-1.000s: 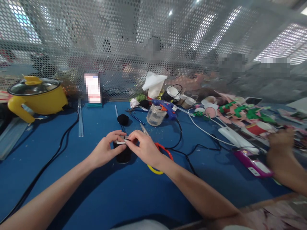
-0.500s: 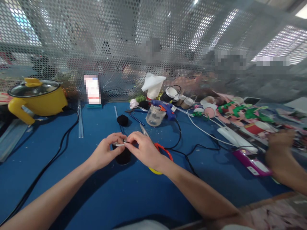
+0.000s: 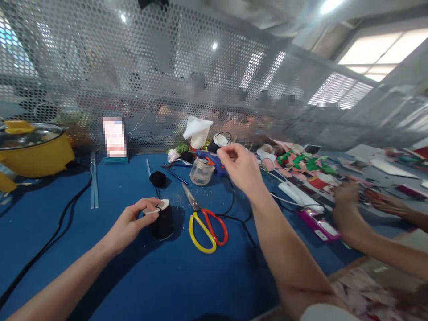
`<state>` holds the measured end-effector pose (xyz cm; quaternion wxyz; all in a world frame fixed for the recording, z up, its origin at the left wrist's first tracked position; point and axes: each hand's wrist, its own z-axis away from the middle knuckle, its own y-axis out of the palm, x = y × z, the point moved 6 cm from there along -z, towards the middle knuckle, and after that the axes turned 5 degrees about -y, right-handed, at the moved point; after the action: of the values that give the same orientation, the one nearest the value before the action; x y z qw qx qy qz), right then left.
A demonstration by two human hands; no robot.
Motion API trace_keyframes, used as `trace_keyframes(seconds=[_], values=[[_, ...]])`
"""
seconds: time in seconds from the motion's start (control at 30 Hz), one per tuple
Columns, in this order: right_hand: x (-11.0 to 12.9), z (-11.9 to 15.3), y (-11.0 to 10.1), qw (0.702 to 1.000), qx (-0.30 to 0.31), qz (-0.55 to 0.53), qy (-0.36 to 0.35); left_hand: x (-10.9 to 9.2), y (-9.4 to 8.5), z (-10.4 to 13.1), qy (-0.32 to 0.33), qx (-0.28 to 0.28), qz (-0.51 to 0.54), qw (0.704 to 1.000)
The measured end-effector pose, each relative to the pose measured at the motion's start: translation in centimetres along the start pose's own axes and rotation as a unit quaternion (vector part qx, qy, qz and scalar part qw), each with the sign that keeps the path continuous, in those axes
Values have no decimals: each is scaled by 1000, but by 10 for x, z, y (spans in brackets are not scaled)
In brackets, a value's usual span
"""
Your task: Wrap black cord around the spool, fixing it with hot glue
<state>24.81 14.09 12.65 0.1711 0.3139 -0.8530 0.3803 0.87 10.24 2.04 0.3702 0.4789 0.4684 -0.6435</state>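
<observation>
My left hand (image 3: 135, 218) has thumb and fingers closed at the white top of a small black cylinder (image 3: 163, 226), which stands on the blue table. A thin black cord runs from its top toward a ball of black yarn (image 3: 158, 179). My right hand (image 3: 243, 170) is raised at the right, fingertips pinched together; whether anything thin is between them I cannot make out. Behind it, partly hidden, a blue and orange glue gun (image 3: 219, 166) rests by a clear jar (image 3: 201, 173). Scissors (image 3: 204, 226) with one yellow and one red handle lie between my hands.
A yellow electric pot (image 3: 40, 156) stands at the left, a lit phone (image 3: 114, 137) behind. Cables cross the table. At the right are a white power strip (image 3: 297, 195), a purple device (image 3: 319, 225), green and pink pieces (image 3: 301, 160), and another person's hands (image 3: 349, 205).
My right hand has left the black cylinder and moved up and right, uncovering the scissors. My left hand stays at the cylinder's top. The view has turned to the right.
</observation>
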Motion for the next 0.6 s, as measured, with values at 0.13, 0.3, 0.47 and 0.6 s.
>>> trace_keyframes(seconds=[0.13, 0.3, 0.47, 0.6], values=[[-58, -19, 15, 981, 112, 35, 153, -3, -3, -1, 16, -10, -35, 999], [-77, -3, 47, 945, 188, -98, 249, -6, -5, -2, 28, 3, -82, 996], [-77, 6, 55, 947, 127, -136, 263, -4, -5, -3, 22, 24, -87, 996], [-80, 6, 54, 957, 74, -147, 240, -5, -4, -3, 15, 20, -77, 997]])
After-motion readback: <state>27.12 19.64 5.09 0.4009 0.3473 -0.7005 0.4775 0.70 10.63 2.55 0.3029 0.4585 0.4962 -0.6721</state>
